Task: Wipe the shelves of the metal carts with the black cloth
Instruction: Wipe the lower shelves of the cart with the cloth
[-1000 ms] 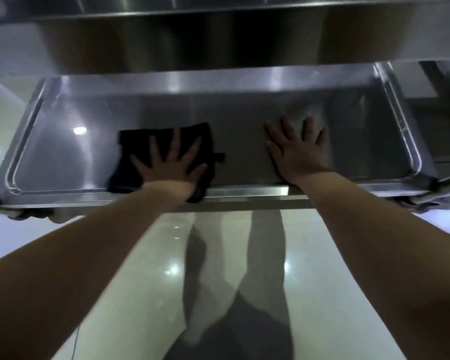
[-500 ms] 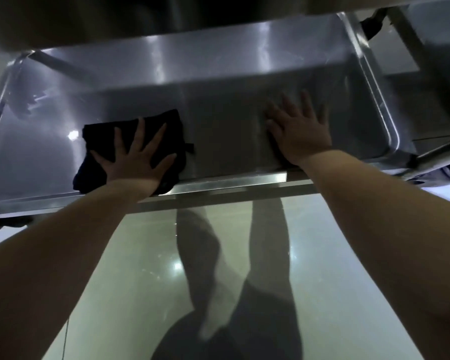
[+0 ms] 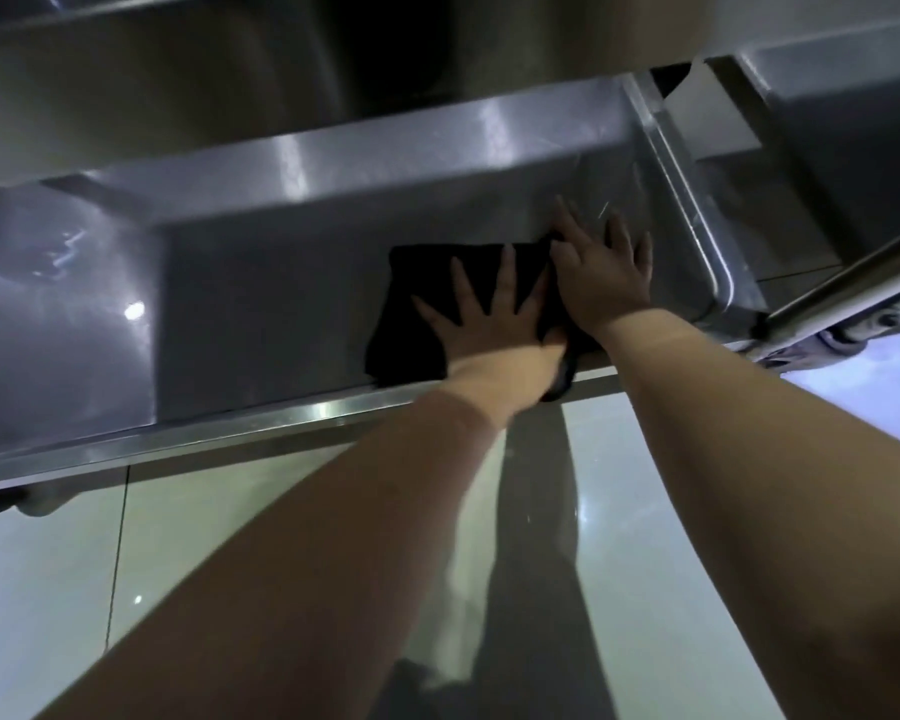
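The black cloth (image 3: 411, 304) lies flat on the lower shelf (image 3: 261, 304) of the metal cart, near its front rim and right of the middle. My left hand (image 3: 494, 319) presses down on it with fingers spread and straight. My right hand (image 3: 604, 267) lies flat just to the right, fingers straight, its thumb side touching or overlapping the cloth's right edge. Part of the cloth is hidden under both hands.
The shelf above (image 3: 178, 75) overhangs the back of the lower shelf. The shelf's raised right rim (image 3: 697, 220) is close to my right hand. A metal cart bar (image 3: 853, 283) and a second cart (image 3: 853, 122) stand at right. Glossy floor tiles (image 3: 48, 589) lie below.
My left hand has slid the cloth to the right along the shelf until it met my right hand. The view has shifted, so the shelf's right end sits nearer the middle.
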`<control>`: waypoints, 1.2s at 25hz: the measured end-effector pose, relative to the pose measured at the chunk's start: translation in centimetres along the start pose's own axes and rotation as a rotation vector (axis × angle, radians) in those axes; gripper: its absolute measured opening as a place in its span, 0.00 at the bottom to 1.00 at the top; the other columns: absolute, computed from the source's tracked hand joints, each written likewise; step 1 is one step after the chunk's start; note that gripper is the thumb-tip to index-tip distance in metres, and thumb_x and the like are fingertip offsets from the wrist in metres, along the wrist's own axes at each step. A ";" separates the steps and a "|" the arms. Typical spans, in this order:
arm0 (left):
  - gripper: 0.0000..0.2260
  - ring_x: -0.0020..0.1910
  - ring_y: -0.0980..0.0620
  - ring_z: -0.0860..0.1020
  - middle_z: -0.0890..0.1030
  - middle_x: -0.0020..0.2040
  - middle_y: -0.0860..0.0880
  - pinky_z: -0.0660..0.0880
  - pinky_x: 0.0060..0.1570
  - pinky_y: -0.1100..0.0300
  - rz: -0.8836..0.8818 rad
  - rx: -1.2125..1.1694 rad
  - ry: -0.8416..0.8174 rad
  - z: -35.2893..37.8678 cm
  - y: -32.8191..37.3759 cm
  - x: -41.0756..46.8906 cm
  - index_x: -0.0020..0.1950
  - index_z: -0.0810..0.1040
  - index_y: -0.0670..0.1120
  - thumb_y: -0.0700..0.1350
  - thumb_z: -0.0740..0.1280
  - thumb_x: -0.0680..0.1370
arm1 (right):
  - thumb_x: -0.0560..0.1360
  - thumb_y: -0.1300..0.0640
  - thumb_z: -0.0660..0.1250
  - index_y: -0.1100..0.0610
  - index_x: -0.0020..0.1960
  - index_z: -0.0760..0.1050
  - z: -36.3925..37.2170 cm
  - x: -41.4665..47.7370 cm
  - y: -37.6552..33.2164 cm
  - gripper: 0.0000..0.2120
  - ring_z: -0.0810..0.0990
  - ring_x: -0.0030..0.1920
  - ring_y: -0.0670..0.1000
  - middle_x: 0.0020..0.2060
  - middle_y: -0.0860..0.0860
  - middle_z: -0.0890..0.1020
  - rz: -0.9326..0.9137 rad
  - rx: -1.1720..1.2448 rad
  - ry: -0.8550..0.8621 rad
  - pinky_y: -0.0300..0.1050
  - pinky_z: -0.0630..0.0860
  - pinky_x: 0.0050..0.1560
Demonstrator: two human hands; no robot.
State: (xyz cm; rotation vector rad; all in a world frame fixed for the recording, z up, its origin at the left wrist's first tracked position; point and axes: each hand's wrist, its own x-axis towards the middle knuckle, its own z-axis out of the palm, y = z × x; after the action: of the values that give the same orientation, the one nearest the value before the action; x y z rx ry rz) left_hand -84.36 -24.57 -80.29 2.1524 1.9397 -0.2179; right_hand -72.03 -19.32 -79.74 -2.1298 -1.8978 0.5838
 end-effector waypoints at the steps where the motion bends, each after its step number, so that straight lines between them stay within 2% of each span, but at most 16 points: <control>1: 0.28 0.76 0.34 0.34 0.37 0.80 0.55 0.29 0.57 0.22 0.011 -0.015 -0.035 -0.3 1.7 -0.1 0.76 0.38 0.68 0.68 0.45 0.78 | 0.82 0.47 0.48 0.39 0.78 0.54 -0.4 0.1 0.1 0.24 0.44 0.79 0.52 0.78 0.39 0.54 0.020 0.095 -0.014 0.58 0.35 0.75; 2: 0.27 0.76 0.36 0.36 0.40 0.80 0.55 0.30 0.58 0.24 0.007 -0.046 -0.042 -0.8 2.4 -0.5 0.76 0.42 0.68 0.67 0.46 0.78 | 0.83 0.48 0.48 0.41 0.77 0.57 -0.9 0.2 0.2 0.23 0.45 0.79 0.51 0.78 0.40 0.54 0.028 0.158 -0.023 0.57 0.35 0.75; 3: 0.26 0.77 0.37 0.42 0.46 0.81 0.53 0.36 0.63 0.27 0.001 -0.085 -0.001 -1.4 1.9 -0.9 0.77 0.48 0.66 0.65 0.49 0.79 | 0.83 0.48 0.50 0.41 0.76 0.60 -1.4 0.1 -0.1 0.22 0.46 0.79 0.51 0.78 0.41 0.56 0.028 0.202 -0.020 0.58 0.35 0.74; 4: 0.24 0.76 0.39 0.52 0.56 0.79 0.51 0.45 0.68 0.33 0.001 -0.107 0.106 -2.0 0.6 -1.5 0.76 0.58 0.63 0.61 0.53 0.79 | 0.83 0.47 0.52 0.42 0.75 0.63 -1.9 0.0 -0.6 0.21 0.48 0.78 0.52 0.77 0.42 0.59 0.012 0.225 -0.011 0.60 0.37 0.74; 5: 0.21 0.71 0.41 0.60 0.66 0.74 0.49 0.55 0.67 0.42 0.019 -0.089 0.245 -2.5 -1.2 -1.9 0.72 0.68 0.58 0.56 0.57 0.79 | 0.82 0.45 0.55 0.42 0.74 0.65 -2.3 -0.2 -1.2 0.20 0.50 0.78 0.52 0.76 0.43 0.62 -0.043 0.173 -0.003 0.62 0.39 0.74; 6: 0.17 0.66 0.42 0.65 0.72 0.68 0.49 0.60 0.62 0.47 0.050 -0.049 0.352 -3.1 -3.1 -1.8 0.67 0.74 0.55 0.52 0.59 0.79 | 0.81 0.45 0.57 0.44 0.74 0.66 -2.4 -0.6 -1.9 0.21 0.53 0.77 0.53 0.75 0.44 0.64 -0.131 0.035 -0.003 0.63 0.41 0.75; 7: 0.15 0.64 0.42 0.66 0.73 0.64 0.49 0.61 0.60 0.49 0.081 -0.013 0.404 -3.8 -5.0 -1.4 0.65 0.75 0.53 0.48 0.59 0.79 | 0.81 0.45 0.58 0.46 0.74 0.65 -2.1 -1.1 -2.5 0.22 0.56 0.76 0.54 0.74 0.45 0.66 -0.214 -0.126 -0.010 0.64 0.42 0.75; 9: 0.17 0.67 0.42 0.65 0.71 0.68 0.48 0.61 0.63 0.49 0.128 0.027 0.397 -4.9 -7.7 0.4 0.69 0.71 0.51 0.45 0.58 0.80 | 0.81 0.49 0.58 0.51 0.73 0.66 -1.2 -2.1 -3.6 0.21 0.61 0.73 0.59 0.71 0.51 0.71 -0.270 -0.340 -0.002 0.63 0.47 0.75; 12: 0.22 0.73 0.45 0.59 0.65 0.74 0.47 0.57 0.69 0.47 0.200 0.041 0.260 -5.3 -8.1 2.4 0.77 0.62 0.47 0.43 0.56 0.82 | 0.79 0.59 0.58 0.56 0.66 0.71 -1.0 -2.7 -5.4 0.16 0.69 0.64 0.61 0.61 0.56 0.76 -0.198 -0.458 0.119 0.56 0.60 0.70; 15: 0.21 0.68 0.43 0.65 0.71 0.67 0.45 0.58 0.65 0.47 0.231 0.159 0.270 -5.8 -8.6 1.7 0.74 0.65 0.48 0.41 0.57 0.80 | 0.77 0.62 0.57 0.55 0.62 0.73 -1.3 -3.7 -6.7 0.15 0.70 0.61 0.60 0.58 0.56 0.76 -0.164 -0.502 0.157 0.53 0.65 0.59; 19: 0.13 0.63 0.41 0.69 0.73 0.62 0.43 0.60 0.62 0.49 0.328 0.160 0.206 -8.5 -9.0 -3.3 0.66 0.71 0.45 0.45 0.60 0.81 | 0.73 0.64 0.57 0.58 0.59 0.72 -4.2 -8.4 -6.9 0.15 0.71 0.57 0.61 0.55 0.59 0.75 -0.174 -0.415 0.133 0.52 0.61 0.52; 21: 0.13 0.60 0.39 0.71 0.74 0.61 0.41 0.62 0.58 0.49 0.298 0.083 0.169 -10.6 -8.8 -7.1 0.64 0.73 0.44 0.46 0.60 0.81 | 0.69 0.65 0.61 0.59 0.56 0.74 -6.5 -11.4 -8.0 0.16 0.73 0.53 0.63 0.52 0.60 0.76 -0.182 -0.368 0.179 0.52 0.61 0.45; 23: 0.12 0.52 0.37 0.74 0.76 0.55 0.39 0.67 0.49 0.47 0.279 -0.006 0.223 -12.5 -8.2 -11.4 0.61 0.75 0.43 0.45 0.63 0.80 | 0.66 0.68 0.65 0.61 0.52 0.76 -9.0 -14.8 -8.7 0.15 0.75 0.48 0.64 0.48 0.61 0.77 -0.172 -0.299 0.252 0.52 0.63 0.41; 25: 0.12 0.46 0.37 0.75 0.77 0.49 0.40 0.67 0.44 0.48 0.336 -0.042 0.270 -14.8 -7.2 -16.2 0.59 0.77 0.43 0.42 0.67 0.76 | 0.65 0.70 0.65 0.62 0.49 0.76 -11.9 -19.0 -8.9 0.14 0.74 0.45 0.64 0.45 0.60 0.78 -0.164 -0.241 0.290 0.52 0.66 0.39; 27: 0.12 0.48 0.40 0.75 0.78 0.49 0.43 0.68 0.48 0.49 0.329 -0.026 0.238 -17.6 -6.6 -20.2 0.59 0.77 0.45 0.40 0.68 0.75 | 0.67 0.69 0.65 0.62 0.49 0.77 -14.8 -23.3 -9.6 0.11 0.74 0.44 0.63 0.46 0.59 0.78 -0.151 -0.184 0.258 0.55 0.70 0.41; 30: 0.09 0.51 0.42 0.76 0.79 0.49 0.45 0.65 0.55 0.51 0.276 -0.166 0.184 -23.1 -5.8 -25.4 0.58 0.78 0.47 0.44 0.66 0.79 | 0.66 0.72 0.67 0.62 0.48 0.78 -20.6 -28.9 -12.0 0.13 0.75 0.43 0.62 0.44 0.59 0.79 -0.112 -0.127 0.200 0.55 0.72 0.40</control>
State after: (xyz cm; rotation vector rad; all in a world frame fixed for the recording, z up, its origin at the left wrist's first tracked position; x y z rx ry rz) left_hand -94.03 -42.05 -51.80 2.3625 1.6523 0.1888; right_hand -76.15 -44.29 -52.12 -2.0519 -1.9718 0.2239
